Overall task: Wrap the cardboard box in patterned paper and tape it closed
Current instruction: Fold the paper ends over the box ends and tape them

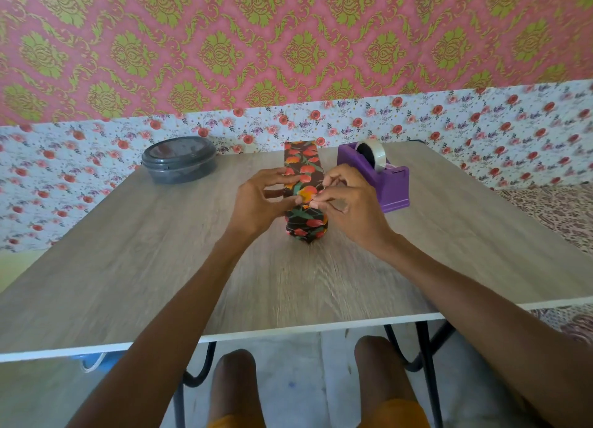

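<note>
Our left hand (256, 199) presses spread fingers on the box (301, 161); beside it, our right hand (349, 203) pinches the paper (306, 192).

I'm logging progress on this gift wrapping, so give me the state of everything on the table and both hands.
Wrapped box: lying flat, paper over every visible side.
Left hand: fingers pressing the box top.
Right hand: fingertips pinching paper on the box top.
Tape dispenser: upright, roll loaded.
Grey container: lid on.

Left hand (256, 199) flat, pressing; right hand (353, 206) fingertips pinching.
</note>
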A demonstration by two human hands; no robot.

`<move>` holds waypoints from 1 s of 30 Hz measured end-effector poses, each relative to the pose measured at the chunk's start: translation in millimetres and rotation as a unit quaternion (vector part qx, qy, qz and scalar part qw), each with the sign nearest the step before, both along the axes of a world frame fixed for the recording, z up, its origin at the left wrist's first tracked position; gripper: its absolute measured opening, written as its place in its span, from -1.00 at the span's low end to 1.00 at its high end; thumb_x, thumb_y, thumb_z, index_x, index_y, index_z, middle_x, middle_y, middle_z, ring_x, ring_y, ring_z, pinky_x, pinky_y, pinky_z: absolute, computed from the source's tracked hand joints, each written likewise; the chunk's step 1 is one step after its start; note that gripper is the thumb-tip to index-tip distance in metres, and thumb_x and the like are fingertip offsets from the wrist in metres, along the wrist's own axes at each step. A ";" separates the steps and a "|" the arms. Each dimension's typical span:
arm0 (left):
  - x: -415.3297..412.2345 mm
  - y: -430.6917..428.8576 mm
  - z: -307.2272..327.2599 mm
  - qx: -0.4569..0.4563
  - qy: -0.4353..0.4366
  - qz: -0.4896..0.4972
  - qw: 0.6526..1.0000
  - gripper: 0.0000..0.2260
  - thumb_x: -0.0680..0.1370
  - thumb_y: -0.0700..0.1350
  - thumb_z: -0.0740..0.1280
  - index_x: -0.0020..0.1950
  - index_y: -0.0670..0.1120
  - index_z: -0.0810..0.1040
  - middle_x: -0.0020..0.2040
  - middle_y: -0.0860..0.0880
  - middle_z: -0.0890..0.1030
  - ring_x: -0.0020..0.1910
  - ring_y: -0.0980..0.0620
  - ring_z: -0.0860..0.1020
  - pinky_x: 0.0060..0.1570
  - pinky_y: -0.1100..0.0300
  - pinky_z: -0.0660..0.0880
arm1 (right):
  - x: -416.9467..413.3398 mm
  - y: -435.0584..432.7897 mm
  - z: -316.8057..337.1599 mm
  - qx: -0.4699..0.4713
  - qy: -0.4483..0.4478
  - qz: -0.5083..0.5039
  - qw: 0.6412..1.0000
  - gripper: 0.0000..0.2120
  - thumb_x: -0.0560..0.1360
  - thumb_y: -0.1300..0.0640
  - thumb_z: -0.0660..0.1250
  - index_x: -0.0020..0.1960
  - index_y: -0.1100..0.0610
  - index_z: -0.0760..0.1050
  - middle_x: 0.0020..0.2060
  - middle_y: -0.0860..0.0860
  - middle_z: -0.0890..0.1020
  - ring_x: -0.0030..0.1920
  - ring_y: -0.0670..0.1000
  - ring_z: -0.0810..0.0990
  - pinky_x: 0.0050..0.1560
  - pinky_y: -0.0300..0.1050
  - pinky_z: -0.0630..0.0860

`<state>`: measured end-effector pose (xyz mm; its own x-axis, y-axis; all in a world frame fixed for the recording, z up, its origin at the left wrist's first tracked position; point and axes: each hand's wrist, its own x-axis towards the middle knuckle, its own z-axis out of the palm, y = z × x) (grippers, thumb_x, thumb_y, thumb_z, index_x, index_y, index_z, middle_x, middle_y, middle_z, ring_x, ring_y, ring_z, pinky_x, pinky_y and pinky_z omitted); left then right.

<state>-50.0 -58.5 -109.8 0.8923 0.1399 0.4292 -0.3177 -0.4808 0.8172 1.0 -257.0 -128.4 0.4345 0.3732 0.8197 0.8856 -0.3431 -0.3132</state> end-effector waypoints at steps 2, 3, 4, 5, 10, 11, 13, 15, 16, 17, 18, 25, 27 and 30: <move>1.8 -0.4 -0.8 0.044 -0.022 0.020 0.999 -0.60 0.37 -0.07 0.57 0.18 0.08 0.64 0.26 0.09 0.55 0.13 0.17 0.55 0.00 0.29 0.60 | -1.4 0.8 0.5 0.063 0.077 0.002 0.995 -0.84 0.34 0.18 0.60 -0.18 0.23 0.68 -0.03 0.06 0.54 -0.08 -0.06 0.56 -0.14 -0.21 0.60; 1.8 -1.0 -1.7 0.062 -0.032 0.028 0.997 -0.58 0.36 -0.07 0.58 0.19 0.11 0.62 0.27 0.08 0.55 0.13 0.20 0.53 0.01 0.35 0.57 | -1.5 1.1 0.7 0.082 0.103 -0.006 0.991 -0.80 0.31 0.16 0.62 -0.19 0.22 0.65 -0.03 0.05 0.55 -0.09 -0.06 0.59 -0.15 -0.20 0.63; 1.2 -1.8 -3.1 0.074 -0.038 0.034 0.996 -0.57 0.36 -0.07 0.59 0.19 0.14 0.61 0.27 0.09 0.55 0.14 0.20 0.53 0.02 0.38 0.55 | -0.6 1.1 0.1 0.088 0.120 -0.020 0.989 -0.74 0.29 0.12 0.64 -0.18 0.21 0.61 -0.06 0.04 0.58 -0.10 -0.05 0.61 -0.16 -0.16 0.64; 0.6 -2.9 -4.3 0.082 -0.046 0.041 0.995 -0.55 0.35 -0.06 0.59 0.19 0.17 0.59 0.28 0.09 0.55 0.15 0.20 0.53 0.02 0.39 0.54 | 1.0 1.0 -0.6 0.086 0.137 -0.035 0.986 -0.67 0.28 0.07 0.64 -0.15 0.19 0.57 -0.09 0.02 0.61 -0.11 -0.05 0.63 -0.15 -0.12 0.64; 0.4 -5.6 -7.9 0.108 -0.058 0.072 0.990 -0.52 0.34 0.00 0.60 0.22 0.15 0.59 0.30 0.10 0.55 0.16 0.24 0.52 -0.02 0.49 0.47 | 6.9 1.7 -1.3 0.051 0.256 -0.083 0.962 -0.41 0.19 -0.14 0.63 0.07 0.05 0.46 0.03 -0.06 0.64 0.05 -0.05 0.65 0.02 -0.05 0.64; 0.1 -6.3 -8.1 0.111 -0.058 0.075 0.989 -0.51 0.33 0.01 0.61 0.23 0.13 0.59 0.30 0.09 0.56 0.16 0.23 0.52 -0.03 0.48 0.47 | 6.9 2.9 -1.5 0.041 0.260 -0.085 0.961 -0.40 0.19 -0.14 0.63 0.09 0.05 0.46 0.05 -0.07 0.64 0.09 -0.04 0.63 0.06 -0.03 0.63; -1.1 -9.0 -8.4 0.126 -0.064 0.087 0.986 -0.50 0.33 0.01 0.61 0.23 0.09 0.59 0.30 0.07 0.56 0.16 0.20 0.52 -0.02 0.45 0.48 | 5.6 5.7 -1.6 0.036 0.255 -0.085 0.963 -0.39 0.19 -0.11 0.64 0.10 0.05 0.45 0.06 -0.06 0.63 0.10 -0.05 0.63 0.06 -0.02 0.63; -1.5 -12.5 -7.6 0.130 -0.067 0.093 0.985 -0.52 0.32 -0.01 0.61 0.20 0.08 0.59 0.29 0.05 0.56 0.16 0.16 0.52 0.01 0.37 0.52 | 2.9 7.7 -2.9 0.060 0.259 -0.083 0.960 -0.41 0.19 -0.07 0.66 0.08 0.05 0.46 0.01 -0.05 0.66 0.04 -0.07 0.66 0.00 -0.06 0.65; -1.6 -14.5 -7.3 0.123 -0.066 0.093 0.986 -0.54 0.32 -0.03 0.62 0.18 0.07 0.60 0.28 0.04 0.56 0.16 0.15 0.53 0.02 0.34 0.54 | 1.3 8.2 -4.5 0.075 0.262 -0.085 0.958 -0.42 0.19 -0.04 0.68 0.07 0.05 0.47 -0.01 -0.05 0.68 0.00 -0.10 0.67 -0.02 -0.09 0.66; -1.2 -15.9 -6.0 0.116 -0.062 0.094 0.987 -0.55 0.32 -0.05 0.62 0.16 0.05 0.60 0.27 0.03 0.56 0.15 0.14 0.54 0.01 0.34 0.55 | 0.1 8.5 -4.4 0.087 0.265 -0.090 0.956 -0.42 0.18 -0.02 0.68 0.06 0.06 0.48 -0.03 -0.05 0.69 -0.03 -0.12 0.68 -0.04 -0.11 0.66; -0.6 -17.2 -6.0 0.110 -0.058 0.095 0.988 -0.56 0.31 -0.06 0.63 0.15 0.05 0.60 0.25 0.03 0.56 0.14 0.13 0.54 -0.01 0.37 0.54 | -0.5 7.8 -4.6 0.098 0.271 -0.093 0.953 -0.43 0.17 0.00 0.69 0.06 0.07 0.49 -0.05 -0.05 0.69 -0.05 -0.14 0.68 -0.06 -0.13 0.66; 13.5 -37.2 2.5 0.100 -0.032 0.071 0.992 -0.39 0.32 0.02 0.61 0.34 0.07 0.51 0.22 0.10 0.41 0.08 0.15 0.51 -0.16 0.51 0.48 | 6.1 -20.5 12.5 0.112 0.301 -0.096 0.942 -0.46 0.18 0.07 0.69 0.06 0.11 0.52 -0.12 -0.14 0.65 -0.16 -0.30 0.62 -0.21 -0.43 0.53; 19.6 -45.3 -0.1 0.131 -0.029 0.065 0.989 -0.41 0.31 0.07 0.61 0.31 0.10 0.55 0.26 0.09 0.40 0.10 0.14 0.53 -0.03 0.39 0.55 | 8.7 -31.7 9.2 0.104 0.323 -0.081 0.937 -0.47 0.20 0.12 0.69 0.06 0.12 0.51 -0.13 -0.15 0.65 -0.19 -0.32 0.62 -0.22 -0.42 0.52; 24.9 -55.3 -4.7 0.152 -0.032 0.067 0.985 -0.46 0.31 0.10 0.59 0.25 0.09 0.58 0.29 0.11 0.37 0.05 0.18 0.54 0.01 0.24 0.59 | 11.1 -48.7 7.2 0.075 0.354 -0.066 0.930 -0.45 0.24 0.15 0.66 0.14 0.13 0.50 -0.06 -0.03 0.69 -0.15 -0.17 0.69 -0.15 -0.32 0.57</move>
<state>-25.1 -113.8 -114.6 0.8438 0.1112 0.5251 -0.2808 -0.7424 0.6083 12.1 -305.7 -121.2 0.9192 0.1815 0.3495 0.3921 -0.3396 -0.8549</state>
